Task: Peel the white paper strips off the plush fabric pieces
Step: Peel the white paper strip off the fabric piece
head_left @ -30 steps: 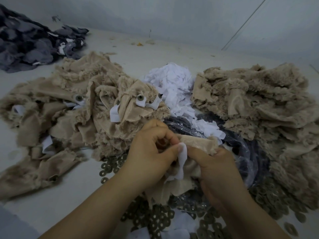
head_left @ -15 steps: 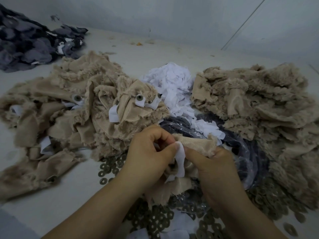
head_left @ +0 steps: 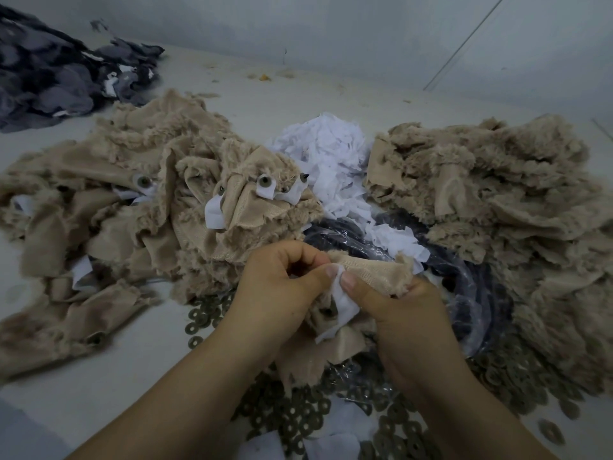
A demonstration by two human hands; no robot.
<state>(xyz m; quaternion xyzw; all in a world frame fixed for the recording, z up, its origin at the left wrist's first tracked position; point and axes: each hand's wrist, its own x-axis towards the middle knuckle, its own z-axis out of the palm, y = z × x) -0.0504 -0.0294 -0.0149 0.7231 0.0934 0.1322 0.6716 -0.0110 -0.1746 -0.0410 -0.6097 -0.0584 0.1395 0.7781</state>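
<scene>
From the head view, the left hand (head_left: 278, 290) has its fingers curled, thumb tip pinching the top edge of the white paper strip (head_left: 341, 305), while the right hand (head_left: 398, 313) presses its thumb on the same edge from the other side and wraps its remaining fingers round the plush fabric piece (head_left: 368, 272). The strip sits directly between the two thumbs and hangs below them, its long axis running from the thumb tips down and slightly toward the person, with its free lower end loose against the fabric. To peel cleanly, I judge the right fingers should keep the fabric taut just beside the pinch while the left draws the paper back low along its length, not straight up, so it doesn't tear.
</scene>
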